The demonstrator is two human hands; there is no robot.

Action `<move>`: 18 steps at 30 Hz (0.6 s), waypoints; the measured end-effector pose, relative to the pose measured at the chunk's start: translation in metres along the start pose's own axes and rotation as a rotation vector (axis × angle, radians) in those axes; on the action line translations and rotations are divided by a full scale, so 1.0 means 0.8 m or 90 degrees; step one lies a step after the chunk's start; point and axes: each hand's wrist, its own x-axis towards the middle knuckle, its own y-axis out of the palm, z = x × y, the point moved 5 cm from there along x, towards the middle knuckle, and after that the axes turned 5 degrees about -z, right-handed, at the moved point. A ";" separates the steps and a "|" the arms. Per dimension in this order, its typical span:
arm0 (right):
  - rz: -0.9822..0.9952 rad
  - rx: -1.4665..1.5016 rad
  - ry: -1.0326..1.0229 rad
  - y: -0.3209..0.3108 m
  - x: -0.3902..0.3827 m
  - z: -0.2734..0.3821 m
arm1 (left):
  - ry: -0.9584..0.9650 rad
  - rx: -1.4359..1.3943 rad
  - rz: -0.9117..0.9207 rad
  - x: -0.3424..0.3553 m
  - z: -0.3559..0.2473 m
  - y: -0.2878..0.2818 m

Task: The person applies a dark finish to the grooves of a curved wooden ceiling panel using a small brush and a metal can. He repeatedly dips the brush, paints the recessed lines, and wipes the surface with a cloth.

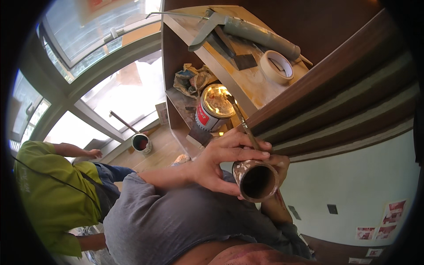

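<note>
Paint-spotted cup (240, 169), mouth facing me, held in left hand (217, 162), between thumb and fingers; right hand (279, 165) at cup's far side, grip I can't tell; paintbrush (244, 124) against fingers.

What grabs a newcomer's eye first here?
The paint-flecked brown cup near mid-picture, the left hand and right hand at its sides, a brush angling up above it. Then the shiny-lidded can on the shelf beyond, and the lime-green shirt at far left.
</note>
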 end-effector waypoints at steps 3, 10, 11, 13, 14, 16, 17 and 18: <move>-0.084 0.040 0.197 -0.023 -0.025 -0.005 | -0.013 0.007 0.004 -0.003 0.001 0.011; -0.035 0.077 -0.143 -0.063 -0.045 0.044 | -0.146 0.023 0.034 -0.045 0.006 0.051; -0.054 0.070 -0.120 -0.074 -0.059 0.044 | -0.168 0.030 0.035 -0.067 0.010 0.050; -0.128 0.036 -0.056 -0.100 -0.106 0.049 | -0.123 0.112 0.132 -0.074 0.026 0.055; -0.159 0.001 -0.012 -0.110 -0.133 0.046 | -0.097 0.154 0.149 -0.072 0.032 0.074; -0.214 -0.041 0.034 -0.135 -0.178 0.051 | -0.059 0.200 0.186 -0.053 0.034 0.114; -0.218 -0.063 0.044 -0.135 -0.194 0.050 | -0.047 0.202 0.183 -0.054 0.032 0.124; -0.225 -0.086 0.055 -0.139 -0.213 0.047 | -0.078 0.164 0.180 -0.051 0.043 0.139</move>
